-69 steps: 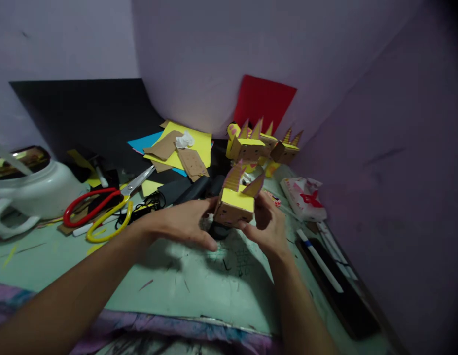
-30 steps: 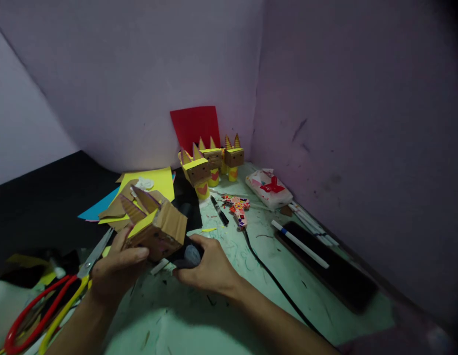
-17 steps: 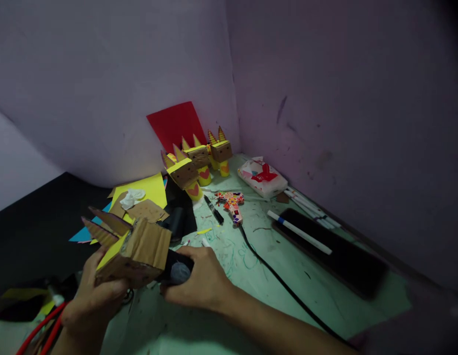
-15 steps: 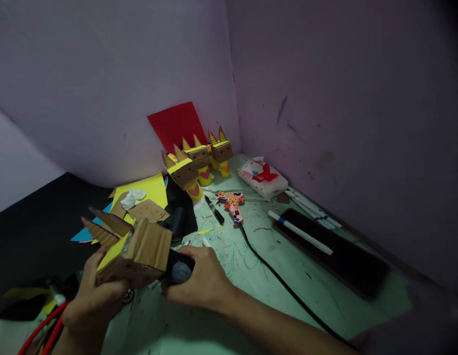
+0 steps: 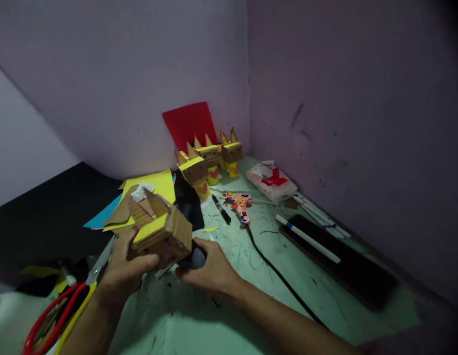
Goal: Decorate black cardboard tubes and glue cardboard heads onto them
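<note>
My left hand (image 5: 120, 268) grips a cardboard box head (image 5: 181, 230) with a yellow strip on top and two pointed, striped ears. My right hand (image 5: 217, 268) is wrapped round a black paper tube (image 5: 194, 257) with a grey-blue patch, at the right side of the box. Whether tube and box are joined is hidden. Left of my left wrist lie scissors (image 5: 70, 315) with red and yellow handles. Farther back stand several similar cardboard figures, one of them a box-headed figure (image 5: 194, 171) on a yellow tube with an orange heart.
A flower-patterned glue gun (image 5: 240, 202) lies mid-table, its black cord running toward me. Beside it rests a black marker (image 5: 221, 209). At right are a wipes pack (image 5: 272, 181), white pens and a dark tray (image 5: 347, 264). Yellow paper (image 5: 165, 182) and cardboard scraps lie left; red paper (image 5: 192, 123) leans on the wall.
Both hands have shifted right in view with the box and tube, and the box has turned so its dotted side shows more. The scissors now show more fully at left.
</note>
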{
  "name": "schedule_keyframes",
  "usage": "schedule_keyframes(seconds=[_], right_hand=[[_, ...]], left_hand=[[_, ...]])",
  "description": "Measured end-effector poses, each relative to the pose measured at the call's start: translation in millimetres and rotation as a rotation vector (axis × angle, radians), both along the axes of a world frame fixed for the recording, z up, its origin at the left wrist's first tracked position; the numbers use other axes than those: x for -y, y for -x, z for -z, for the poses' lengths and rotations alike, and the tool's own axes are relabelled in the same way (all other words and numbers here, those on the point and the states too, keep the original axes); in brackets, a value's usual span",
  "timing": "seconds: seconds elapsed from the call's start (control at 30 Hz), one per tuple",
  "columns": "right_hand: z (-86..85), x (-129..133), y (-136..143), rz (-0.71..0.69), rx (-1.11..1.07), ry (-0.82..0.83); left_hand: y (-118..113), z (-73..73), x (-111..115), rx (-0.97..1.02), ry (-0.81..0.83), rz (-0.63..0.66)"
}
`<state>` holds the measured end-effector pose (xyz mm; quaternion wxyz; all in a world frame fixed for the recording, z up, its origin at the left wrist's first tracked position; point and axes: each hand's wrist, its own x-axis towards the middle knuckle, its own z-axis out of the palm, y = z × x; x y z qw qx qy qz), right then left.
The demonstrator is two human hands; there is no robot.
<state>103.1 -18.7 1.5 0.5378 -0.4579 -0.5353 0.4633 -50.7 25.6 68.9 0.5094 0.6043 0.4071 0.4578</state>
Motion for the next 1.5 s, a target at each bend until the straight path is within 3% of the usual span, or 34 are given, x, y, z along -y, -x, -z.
schedule_keyframes(seconds=[0.1,0.23,0.33,0.47,0.6,0.8,1.03,1.3,1.5], right_hand=[[-0.8,-4.8,-6.9,-0.080,-0.056,0.066],[-4.1,-6.7,-15.9,-0.197,-0.076,0.016],[-6.1,-4.2,-19.9,-0.309,-0.202,-0.008],[-1.1,-2.3,-19.1,-0.463,-0.365,0.116],[4.2,-3.6,-12.9,-0.329,-0.216,0.114],[1.1,-1.0,0.3,0.019,0.119,0.111],[4.6,-0.3,8.2,0.180,0.116,0.036],[6.3,-5.4,5.2,0.115,0.091,0.032],[-0.9,-8.5,-6.3,-0.172,0.017,-0.001]], left_hand=[[-14.7,-5.2,10.4,0.051,0.043,0.068],[-17.3,-12.4,4.5,0.122,0.083,0.219],[-14.9,-11.3,-1.6,0.168,0.070,0.294],[-13.1,-5.8,-2.3,0.198,0.044,0.322],[-10.2,-3.5,0.7,0.152,0.021,0.341],[-7.0,-4.2,3.3,0.040,-0.050,0.302],[-10.3,-2.2,3.7,-0.102,-0.162,0.275],[-8.5,1.6,1.9,-0.012,-0.099,0.309],[-6.8,15.8,-5.2,0.097,-0.110,0.318]])
